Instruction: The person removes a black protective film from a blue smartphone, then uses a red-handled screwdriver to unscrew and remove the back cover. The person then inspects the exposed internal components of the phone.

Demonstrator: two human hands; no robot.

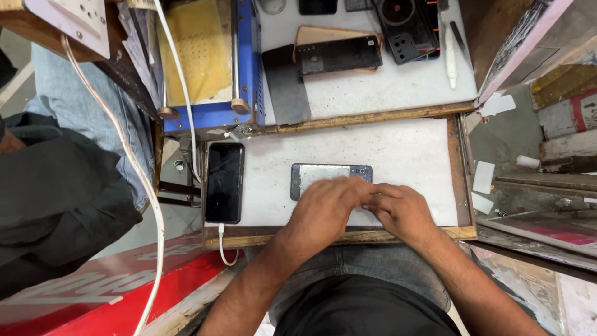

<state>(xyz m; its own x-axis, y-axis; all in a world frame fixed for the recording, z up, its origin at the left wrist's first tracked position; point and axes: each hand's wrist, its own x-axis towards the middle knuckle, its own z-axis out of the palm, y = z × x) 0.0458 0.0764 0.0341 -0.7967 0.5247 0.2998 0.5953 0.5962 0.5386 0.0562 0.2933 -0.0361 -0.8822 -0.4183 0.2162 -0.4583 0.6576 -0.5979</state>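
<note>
An opened phone body point(323, 174) with a grey metal inside and dark rim lies flat on the white pull-out tray point(398, 149). My left hand point(323, 208) rests over its near edge, fingers bent down onto it. My right hand point(401, 208) lies beside it, fingertips meeting those of the left hand at the phone's lower right part. Whatever is pinched between the fingers is hidden.
A black phone point(224, 182) on a white charging cable point(221, 239) lies at the tray's left. On the upper bench sit a blue and yellow machine point(208, 59), dark phone back covers point(339, 55), a camera frame part point(410, 28) and a white tool point(450, 53).
</note>
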